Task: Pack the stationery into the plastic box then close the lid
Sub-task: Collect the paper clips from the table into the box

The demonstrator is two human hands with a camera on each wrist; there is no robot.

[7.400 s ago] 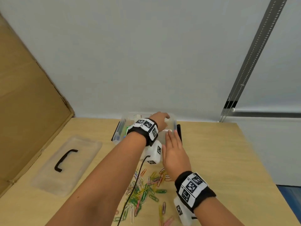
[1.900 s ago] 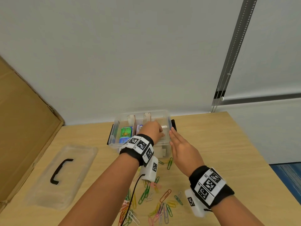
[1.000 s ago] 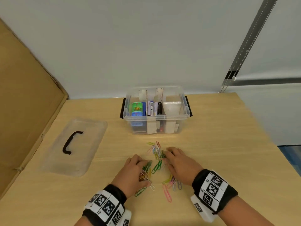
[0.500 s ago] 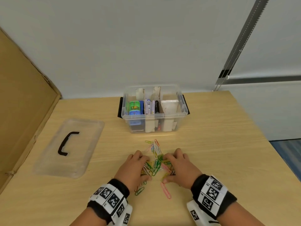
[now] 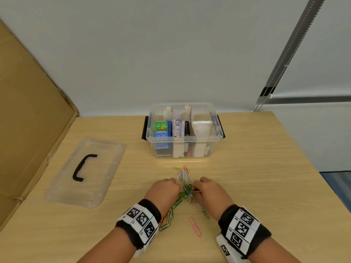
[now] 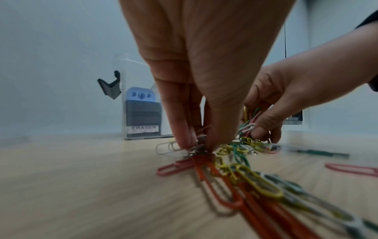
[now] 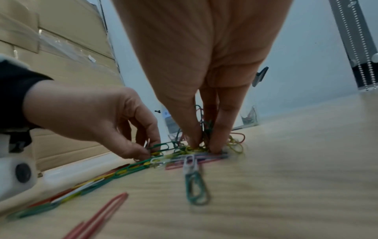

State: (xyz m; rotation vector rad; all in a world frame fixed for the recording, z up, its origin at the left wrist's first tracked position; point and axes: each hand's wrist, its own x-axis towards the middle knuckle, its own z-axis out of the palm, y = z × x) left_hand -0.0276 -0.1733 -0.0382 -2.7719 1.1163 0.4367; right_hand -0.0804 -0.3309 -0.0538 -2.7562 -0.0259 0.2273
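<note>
Your left hand (image 5: 164, 190) and right hand (image 5: 210, 190), fingertips pressed to the table (image 5: 247, 168), pinch a tangle of coloured clips (image 5: 185, 188) at lower centre of the head view. Strays trail toward the bottom edge, a pink clip (image 5: 195, 226) lying apart. The box (image 5: 183, 138) stands open at centre frame, well beyond the pile, its left and middle sections stocked; the lid (image 5: 83, 173) lies at left. Squeeze the bundle tight from both sides before lifting, since linked clips will likely drag loose ones along, then sweep up the strays. Two seconds ago both hands were up at the box; half a second ago they lay spread wider over the pile and have now bunched it.
</note>
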